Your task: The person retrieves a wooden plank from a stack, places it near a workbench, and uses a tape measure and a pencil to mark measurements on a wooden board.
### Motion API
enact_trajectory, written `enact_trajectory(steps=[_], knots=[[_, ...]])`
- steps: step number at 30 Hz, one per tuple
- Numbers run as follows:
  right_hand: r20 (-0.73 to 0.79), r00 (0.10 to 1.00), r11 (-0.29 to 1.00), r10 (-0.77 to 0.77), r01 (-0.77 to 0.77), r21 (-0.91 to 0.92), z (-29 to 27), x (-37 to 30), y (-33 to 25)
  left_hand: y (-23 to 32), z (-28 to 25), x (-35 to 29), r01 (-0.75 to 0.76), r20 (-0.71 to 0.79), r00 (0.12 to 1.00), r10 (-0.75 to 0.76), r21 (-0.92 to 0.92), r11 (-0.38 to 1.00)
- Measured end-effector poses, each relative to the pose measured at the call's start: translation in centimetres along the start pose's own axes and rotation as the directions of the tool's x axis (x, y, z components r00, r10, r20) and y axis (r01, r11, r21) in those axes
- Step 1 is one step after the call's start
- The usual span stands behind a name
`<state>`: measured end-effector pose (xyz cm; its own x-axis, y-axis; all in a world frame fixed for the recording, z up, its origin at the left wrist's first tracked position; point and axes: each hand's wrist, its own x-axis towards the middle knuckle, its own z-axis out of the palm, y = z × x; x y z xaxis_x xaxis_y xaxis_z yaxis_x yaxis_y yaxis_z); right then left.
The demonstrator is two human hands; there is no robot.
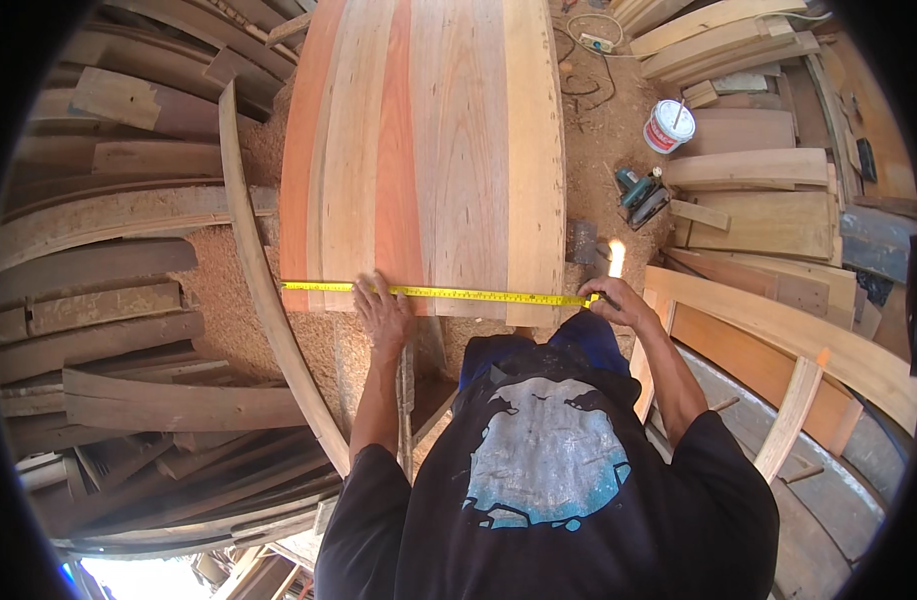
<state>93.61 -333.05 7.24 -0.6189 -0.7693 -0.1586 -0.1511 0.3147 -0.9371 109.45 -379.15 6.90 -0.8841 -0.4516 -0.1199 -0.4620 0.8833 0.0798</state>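
A yellow tape measure (479, 294) is drawn out across the near end of a wide wooden panel (469, 150) made of joined pale and reddish boards. The blade's free end lies at the panel's left edge. My left hand (384, 315) rests over the blade on the panel, fingers spread and lying flat. At the panel's right corner my right hand (627, 304) is closed round the tape measure's case, which the fingers largely cover. A small dark piece shows by those fingers; I cannot make out what it is.
Stacked planks (129, 210) line the left, and a long narrow strip of wood (269, 290) leans beside the panel. On the sawdust-strewn floor to the right are a teal power tool (641, 197), a white bucket (669, 127) and a power strip (597, 43). More boards (754, 168) lie beyond.
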Motion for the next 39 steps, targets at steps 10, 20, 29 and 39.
enact_trajectory(steps=[10, 20, 29, 39], knots=[[0.023, 0.988, 0.985, 0.152, -0.154, 0.079, 0.2, 0.2, -0.8, 11.0, -4.6, -2.8, -0.643, 0.173, 0.697, 0.696, -0.278, 0.713], [-0.124, 0.991, 0.998, 0.059, -0.058, 0.009, 3.0, 1.2, -3.1, 13.4, -1.7, -3.3, -0.706, 0.014, 0.680, 0.733, -0.257, 0.660], [-0.581, 0.795, 0.961, 0.176, -0.267, -0.074, 6.2, -0.7, -7.8, 16.0, -2.0, -2.7, -0.787, 0.027, 0.536, 0.843, -0.345, 0.512], [-0.554, 0.785, 0.961, 0.277, -0.224, 0.164, 9.9, -1.7, -6.9, 17.1, -2.1, -2.9, -0.809, 0.027, 0.527, 0.850, -0.291, 0.511]])
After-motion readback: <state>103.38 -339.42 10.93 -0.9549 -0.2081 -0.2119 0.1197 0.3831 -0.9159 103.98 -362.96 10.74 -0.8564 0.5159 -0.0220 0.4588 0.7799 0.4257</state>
